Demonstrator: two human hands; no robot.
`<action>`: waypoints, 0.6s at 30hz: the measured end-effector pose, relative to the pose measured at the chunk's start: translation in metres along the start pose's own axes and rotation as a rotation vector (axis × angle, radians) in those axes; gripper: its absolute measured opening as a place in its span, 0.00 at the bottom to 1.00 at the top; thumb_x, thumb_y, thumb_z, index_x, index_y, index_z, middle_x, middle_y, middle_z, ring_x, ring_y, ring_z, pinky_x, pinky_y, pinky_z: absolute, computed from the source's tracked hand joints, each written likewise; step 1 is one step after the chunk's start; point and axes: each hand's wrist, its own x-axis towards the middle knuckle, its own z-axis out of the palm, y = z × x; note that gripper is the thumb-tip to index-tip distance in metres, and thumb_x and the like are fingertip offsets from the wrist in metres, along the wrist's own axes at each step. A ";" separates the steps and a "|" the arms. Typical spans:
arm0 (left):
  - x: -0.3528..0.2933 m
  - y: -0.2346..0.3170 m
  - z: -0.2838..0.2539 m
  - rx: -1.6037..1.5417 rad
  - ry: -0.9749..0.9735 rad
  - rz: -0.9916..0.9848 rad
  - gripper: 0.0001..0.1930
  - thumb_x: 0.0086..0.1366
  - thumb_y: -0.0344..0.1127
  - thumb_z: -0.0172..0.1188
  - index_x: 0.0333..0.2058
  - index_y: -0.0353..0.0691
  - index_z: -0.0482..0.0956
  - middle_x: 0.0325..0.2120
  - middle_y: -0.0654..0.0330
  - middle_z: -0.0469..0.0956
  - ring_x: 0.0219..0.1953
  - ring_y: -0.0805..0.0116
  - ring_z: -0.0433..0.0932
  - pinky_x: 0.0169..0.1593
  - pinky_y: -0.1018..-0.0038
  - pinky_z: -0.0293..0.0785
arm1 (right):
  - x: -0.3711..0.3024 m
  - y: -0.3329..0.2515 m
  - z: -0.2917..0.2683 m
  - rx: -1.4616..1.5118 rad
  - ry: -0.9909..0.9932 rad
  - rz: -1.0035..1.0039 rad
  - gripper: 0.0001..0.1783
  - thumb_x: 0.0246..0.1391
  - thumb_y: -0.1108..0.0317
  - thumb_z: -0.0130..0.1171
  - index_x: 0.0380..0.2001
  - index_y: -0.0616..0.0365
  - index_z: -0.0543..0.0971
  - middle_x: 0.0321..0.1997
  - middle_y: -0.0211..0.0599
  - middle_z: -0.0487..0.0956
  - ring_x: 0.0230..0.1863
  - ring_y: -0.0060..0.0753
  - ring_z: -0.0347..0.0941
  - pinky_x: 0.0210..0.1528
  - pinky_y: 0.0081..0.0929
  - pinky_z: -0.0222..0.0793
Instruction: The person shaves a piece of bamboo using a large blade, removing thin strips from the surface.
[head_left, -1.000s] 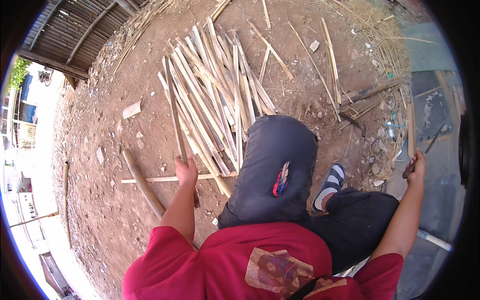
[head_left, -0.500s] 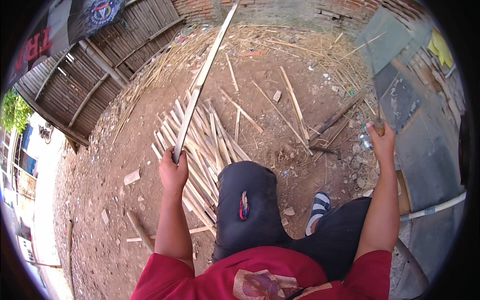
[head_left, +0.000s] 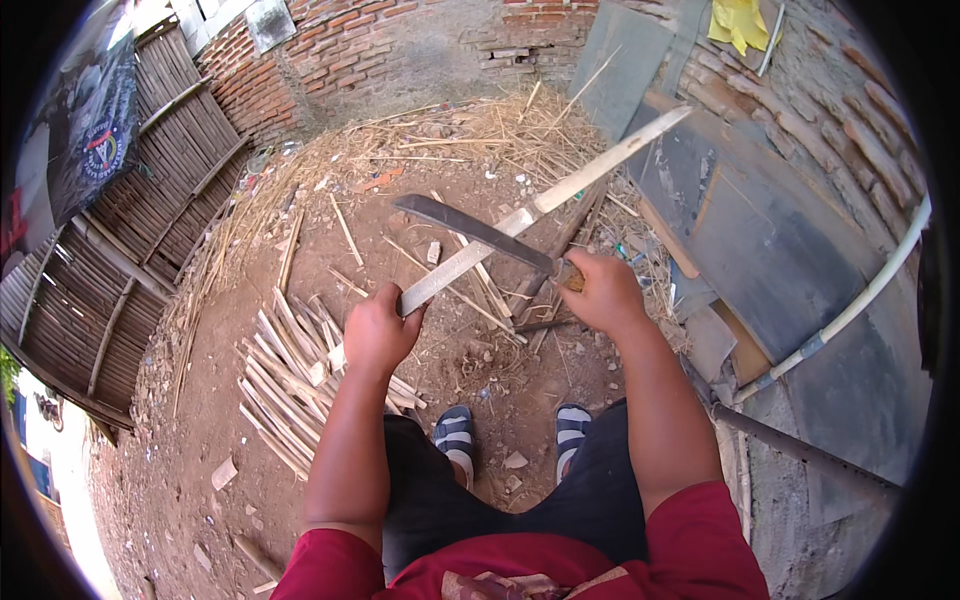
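My left hand [head_left: 378,330] is closed around the near end of a long, pale split bamboo strip [head_left: 610,165]. The strip slants up and away to the right, with a node partway along. A machete [head_left: 440,212] with a dark blade and a brown handle is gripped in my right hand [head_left: 608,295]. Its blade points left and crosses over the strip just on my side of the node. Whether the edge touches the bamboo, I cannot tell. A pile of similar bamboo strips [head_left: 285,395] lies on the ground left of my legs.
Loose strips and a dark log [head_left: 560,245] lie on the dirt ahead. Straw and shavings [head_left: 480,135] gather along the brick wall [head_left: 340,65]. Dark sheets [head_left: 760,270] and a pale pipe [head_left: 850,315] stand to my right, a woven bamboo wall [head_left: 190,130] to my left.
The bamboo strip has swung from pointing up and ahead to slanting right. My right hand has brought the machete inward from the far right across the strip. My view has turned right.
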 end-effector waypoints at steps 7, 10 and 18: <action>0.004 0.003 0.023 -0.008 0.002 0.034 0.17 0.61 0.47 0.69 0.33 0.38 0.78 0.28 0.45 0.83 0.35 0.40 0.84 0.41 0.49 0.79 | -0.005 0.033 -0.014 -0.039 0.027 0.197 0.22 0.49 0.61 0.71 0.48 0.55 0.82 0.36 0.51 0.85 0.40 0.59 0.82 0.42 0.48 0.78; 0.004 0.003 0.023 -0.018 0.024 0.058 0.16 0.59 0.45 0.70 0.33 0.39 0.78 0.29 0.46 0.84 0.34 0.41 0.84 0.40 0.50 0.79 | -0.006 0.003 -0.005 -0.148 -0.054 -0.036 0.20 0.50 0.62 0.69 0.46 0.55 0.82 0.35 0.49 0.85 0.40 0.60 0.82 0.41 0.49 0.77; 0.005 -0.006 0.020 0.001 0.026 0.038 0.11 0.57 0.39 0.68 0.33 0.39 0.79 0.28 0.45 0.82 0.34 0.40 0.83 0.41 0.49 0.78 | -0.001 0.048 -0.015 0.085 0.050 0.329 0.21 0.49 0.63 0.67 0.48 0.54 0.82 0.37 0.54 0.84 0.40 0.60 0.82 0.44 0.49 0.78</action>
